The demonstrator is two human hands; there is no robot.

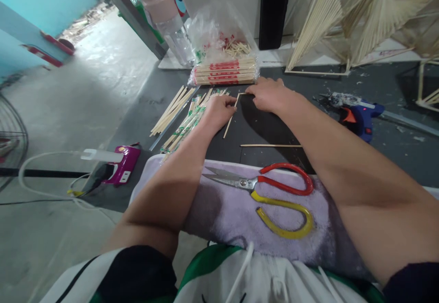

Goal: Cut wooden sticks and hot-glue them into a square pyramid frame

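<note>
My left hand [219, 110] lies at the upper middle of the table, its thumb and finger closed on a thin wooden chopstick [229, 127] that slants toward me. To its right, my right hand [269, 94] has its fingertips on a second chopstick [242, 94], mostly covered by the hand. The ends of the two sticks meet at a corner between my hands. Nearer to me lies another loose chopstick [270, 146], its right end hidden by my right forearm. Scissors [243, 183] with one red and one yellow handle rest open on a lilac towel [226, 220].
Wrapped chopsticks [181, 131] and loose ones [173, 108] lie left of my hands. Behind them are a packed bundle [224, 72], a plastic bag [219, 28], a bottle [174, 33] and a phone [274, 10]. A blue glue gun [361, 117] and stick frames [318, 28] are right.
</note>
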